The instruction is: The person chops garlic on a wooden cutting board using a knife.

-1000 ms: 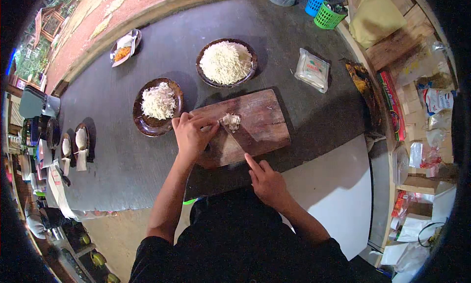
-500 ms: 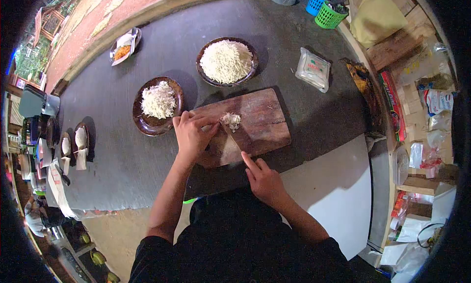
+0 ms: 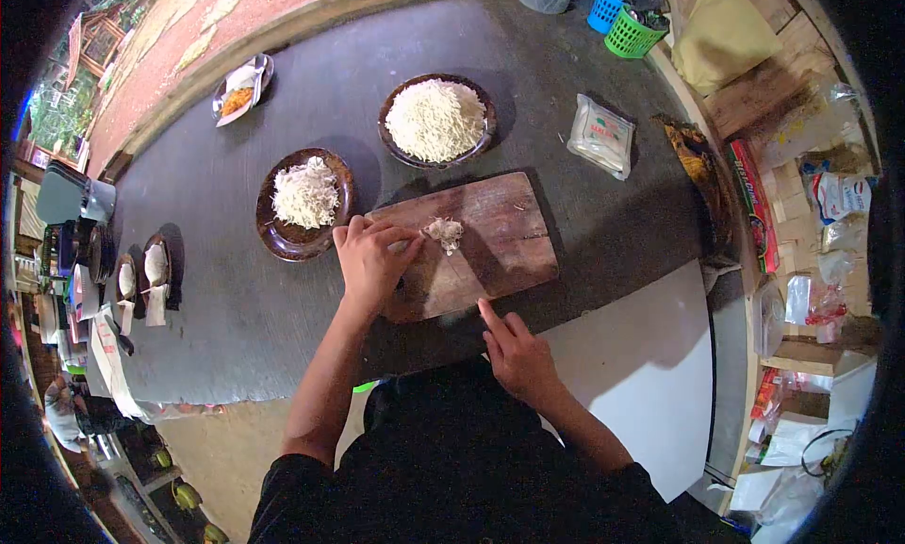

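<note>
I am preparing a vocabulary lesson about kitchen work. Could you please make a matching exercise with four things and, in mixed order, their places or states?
Things:
1. left hand
2. chopped heap
3. plastic packet
4. green basket

Places or states:
A. flat, in printed wrapping
B. beside the blue basket
C. reaching over the left edge of the cutting board
D. lying on the cutting board in small pieces

Right pairs: 1-C, 2-D, 3-A, 4-B

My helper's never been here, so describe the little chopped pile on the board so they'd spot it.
On the dark table lies a wooden board. The chopped pile sits on it, just right of the left hand. Unlike the two larger shredded heaps, each on a brown plate, it lies directly on wood.
</note>
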Tool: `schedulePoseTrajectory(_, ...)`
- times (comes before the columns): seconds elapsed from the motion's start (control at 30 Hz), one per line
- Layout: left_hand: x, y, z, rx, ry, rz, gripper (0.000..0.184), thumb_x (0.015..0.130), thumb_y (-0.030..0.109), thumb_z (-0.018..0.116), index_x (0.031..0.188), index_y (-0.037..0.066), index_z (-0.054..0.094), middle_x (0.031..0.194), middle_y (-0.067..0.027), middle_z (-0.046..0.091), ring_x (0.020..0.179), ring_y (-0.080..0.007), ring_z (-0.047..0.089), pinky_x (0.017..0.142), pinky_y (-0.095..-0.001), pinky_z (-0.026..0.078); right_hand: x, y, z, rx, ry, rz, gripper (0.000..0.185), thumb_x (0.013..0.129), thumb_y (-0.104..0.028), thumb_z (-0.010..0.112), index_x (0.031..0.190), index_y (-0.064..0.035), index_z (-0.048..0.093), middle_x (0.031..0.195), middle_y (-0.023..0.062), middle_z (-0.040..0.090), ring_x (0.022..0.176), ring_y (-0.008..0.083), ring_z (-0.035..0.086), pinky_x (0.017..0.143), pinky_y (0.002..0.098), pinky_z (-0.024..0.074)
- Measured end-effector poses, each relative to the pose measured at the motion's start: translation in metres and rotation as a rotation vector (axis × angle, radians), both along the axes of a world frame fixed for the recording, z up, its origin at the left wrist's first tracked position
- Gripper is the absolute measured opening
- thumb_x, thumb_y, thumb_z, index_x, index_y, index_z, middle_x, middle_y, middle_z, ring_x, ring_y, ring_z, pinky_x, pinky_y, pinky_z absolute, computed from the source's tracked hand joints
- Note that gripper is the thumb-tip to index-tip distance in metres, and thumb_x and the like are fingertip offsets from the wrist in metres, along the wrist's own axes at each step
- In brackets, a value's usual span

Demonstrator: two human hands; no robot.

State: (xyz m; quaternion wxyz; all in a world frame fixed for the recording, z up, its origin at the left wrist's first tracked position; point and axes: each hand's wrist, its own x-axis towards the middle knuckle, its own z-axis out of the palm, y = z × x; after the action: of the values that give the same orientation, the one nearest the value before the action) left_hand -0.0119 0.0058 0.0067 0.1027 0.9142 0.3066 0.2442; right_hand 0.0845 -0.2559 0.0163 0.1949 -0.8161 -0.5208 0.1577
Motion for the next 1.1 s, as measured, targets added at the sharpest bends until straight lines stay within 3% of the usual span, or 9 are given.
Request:
schedulePoseTrajectory(0.1, -0.002, 0.002, -0.002, -0.016, 0.018, -0.005, 0.013, 0.078, 0.034, 0.081, 0.084, 0.022, 0.081, 0.092, 0.0079, 0.075, 0.089, -0.0193, 0.057, 0.084, -0.0381, 0.037, 0.0, 0.007, 0.001, 0.08, 0.089, 0.006, 0.056, 0.099, -0.018, 0.059, 0.152, -0.0135, 0.044, 0.097, 0.0129, 0.056, 0.07, 0.031, 0.064, 0.06, 0.0432, 0.0548)
schedulePoseTrajectory(0.4, -0.001, 0.003, -0.004, -0.02, 0.002, -0.018, 0.012, 0.077, 0.031, 0.081, 0.086, 0.023, 0.081, 0.093, 0.0087, 0.075, 0.089, -0.0191, 0.058, 0.085, -0.0384, 0.038, -0.001, 0.026, 0.001, -0.016, 0.138, 0.015, 0.055, 0.101, -0.018, 0.057, 0.154, -0.0163, 0.041, 0.099, 0.0152, 0.056, 0.074, 0.036, 0.066, 0.062, 0.046, 0.0553)
schedulePoseTrajectory(0.5, -0.002, 0.0, -0.004, 0.045, 0.016, -0.021, 0.011, 0.078, 0.031, 0.081, 0.086, 0.022, 0.081, 0.092, 0.0087, 0.075, 0.088, -0.019, 0.058, 0.084, -0.0387, 0.038, 0.0, 0.028, 0.0, 0.003, 0.09, 0.05, 0.059, 0.101, -0.022, 0.054, 0.156, -0.0152, 0.034, 0.1, 0.0172, 0.059, 0.07, 0.0385, 0.067, 0.059, 0.0481, 0.0592)
schedulePoseTrajectory(0.6, -0.003, -0.003, -0.006, 0.156, -0.027, -0.027, 0.011, 0.079, 0.03, 0.08, 0.085, 0.022, 0.081, 0.09, 0.0085, 0.074, 0.087, -0.0191, 0.058, 0.084, -0.0389, 0.038, -0.002, 0.025, 0.003, 0.019, 0.144, 0.007, 0.055, 0.101, -0.02, 0.056, 0.154, -0.0159, 0.041, 0.099, 0.0158, 0.057, 0.075, 0.037, 0.066, 0.062, 0.0474, 0.0552)
schedulePoseTrajectory(0.87, -0.003, -0.004, -0.005, 0.071, -0.008, -0.004, 0.011, 0.079, 0.03, 0.08, 0.088, 0.023, 0.081, 0.091, 0.0082, 0.074, 0.088, -0.0189, 0.058, 0.084, -0.0388, 0.038, -0.003, 0.004, -0.001, 0.061, 0.05, -0.018, 0.055, 0.1, -0.019, 0.058, 0.153, -0.0164, 0.043, 0.094, 0.0122, 0.056, 0.068, 0.0306, 0.062, 0.059, 0.0431, 0.0541)
schedulePoseTrajectory(1.1, -0.005, -0.002, -0.008, 0.036, -0.001, -0.006, 0.013, 0.078, 0.029, 0.081, 0.09, 0.023, 0.081, 0.095, 0.0078, 0.074, 0.09, -0.0195, 0.057, 0.086, -0.0393, 0.037, -0.003, 0.015, -0.002, 0.046, 0.107, 0.02, 0.055, 0.1, -0.018, 0.058, 0.153, -0.0143, 0.043, 0.095, 0.0116, 0.056, 0.069, 0.0313, 0.063, 0.059, 0.043, 0.0542)
